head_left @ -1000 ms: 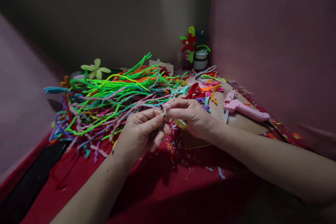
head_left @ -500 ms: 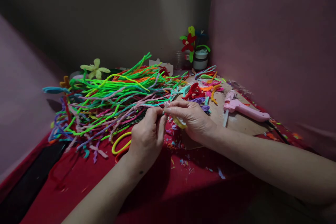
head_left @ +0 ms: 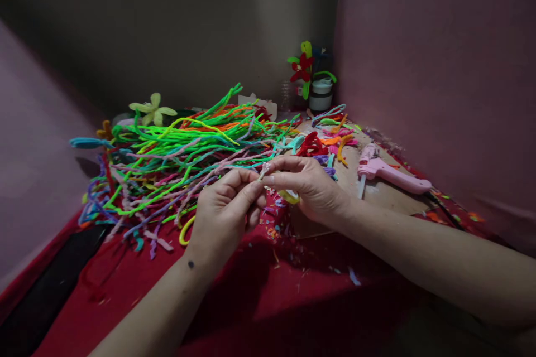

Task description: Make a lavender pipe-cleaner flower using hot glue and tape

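My left hand (head_left: 224,215) is closed, thumb and forefinger pinching the pale lower end of a small white-tipped bunch (head_left: 265,169) that looks like flower stamens. From the other side, my right hand (head_left: 312,187) pinches the same bunch just below its tips. A yellow ring-shaped thing (head_left: 288,197), perhaps a roll of tape, shows under my right fingers, partly hidden. Beside my left wrist, a yellow handle loop (head_left: 185,231) lies on the red cloth (head_left: 251,301). Behind my hands spreads a heap of colourful pipe cleaners (head_left: 188,150).
A pink glue gun (head_left: 389,174) rests on a brown board (head_left: 347,209) at the right, near cut pipe cleaner pieces (head_left: 312,145). A pale yellow flower (head_left: 154,110) lies at the back left. Behind stand a red flower (head_left: 301,68) and a lidded jar (head_left: 321,95).
My left hand rolled over at the bunch, knuckles up half a second ago, and has turned back to the earlier pose. My right hand has stayed nearly in place, holding the bunch.
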The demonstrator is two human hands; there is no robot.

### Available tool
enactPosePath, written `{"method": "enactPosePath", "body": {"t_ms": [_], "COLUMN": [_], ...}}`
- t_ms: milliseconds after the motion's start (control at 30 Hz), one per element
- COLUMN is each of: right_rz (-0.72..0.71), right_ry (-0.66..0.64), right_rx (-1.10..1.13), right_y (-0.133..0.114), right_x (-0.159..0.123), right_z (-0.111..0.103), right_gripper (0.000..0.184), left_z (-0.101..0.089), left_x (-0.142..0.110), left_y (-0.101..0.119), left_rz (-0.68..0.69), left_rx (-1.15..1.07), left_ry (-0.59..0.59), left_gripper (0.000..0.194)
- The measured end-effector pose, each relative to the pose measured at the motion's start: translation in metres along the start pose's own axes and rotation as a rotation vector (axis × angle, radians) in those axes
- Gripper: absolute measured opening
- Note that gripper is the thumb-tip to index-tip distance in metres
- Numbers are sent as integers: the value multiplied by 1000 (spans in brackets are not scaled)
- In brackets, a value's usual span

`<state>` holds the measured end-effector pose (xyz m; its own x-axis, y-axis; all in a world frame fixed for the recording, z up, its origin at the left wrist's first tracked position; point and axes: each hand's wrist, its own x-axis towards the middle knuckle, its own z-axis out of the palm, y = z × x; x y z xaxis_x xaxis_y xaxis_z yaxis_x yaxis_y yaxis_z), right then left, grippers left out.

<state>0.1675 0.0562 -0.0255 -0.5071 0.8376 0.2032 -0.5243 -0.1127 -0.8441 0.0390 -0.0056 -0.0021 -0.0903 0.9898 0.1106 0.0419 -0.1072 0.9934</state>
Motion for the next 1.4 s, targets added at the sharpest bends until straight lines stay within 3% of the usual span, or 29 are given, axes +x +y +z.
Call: {"method": "enactPosePath", "body": {"t_ms": [533, 800, 933, 1167, 1333, 1400], "right_rz": [29, 90, 66, 22, 21, 25], "right_ry": [-115, -162, -137, -24, 17, -4], "right_rx": [81, 39, 74, 41, 68, 59], "right_y": [2, 0, -1, 1, 5, 5], "right_x": [4, 4, 3, 4, 4, 4], "right_z": [-2, -6, -4, -4, -5, -6], "right_gripper": [13, 6, 7, 7, 8, 7], "left_z": [-12, -15, -16, -8, -2, -1], "left_x": [5, 7, 6, 4, 2, 1], "left_y": [-1, 1, 0, -1, -5, -6], "left_rz": [-281, -316, -246, -54, 66, 94], "left_rx": [-398, -400, -349, -127, 72, 106], "left_ry": [-287, -350, -375, -287, -68, -34], "left_gripper": [9, 9, 11, 12, 8, 7]}}
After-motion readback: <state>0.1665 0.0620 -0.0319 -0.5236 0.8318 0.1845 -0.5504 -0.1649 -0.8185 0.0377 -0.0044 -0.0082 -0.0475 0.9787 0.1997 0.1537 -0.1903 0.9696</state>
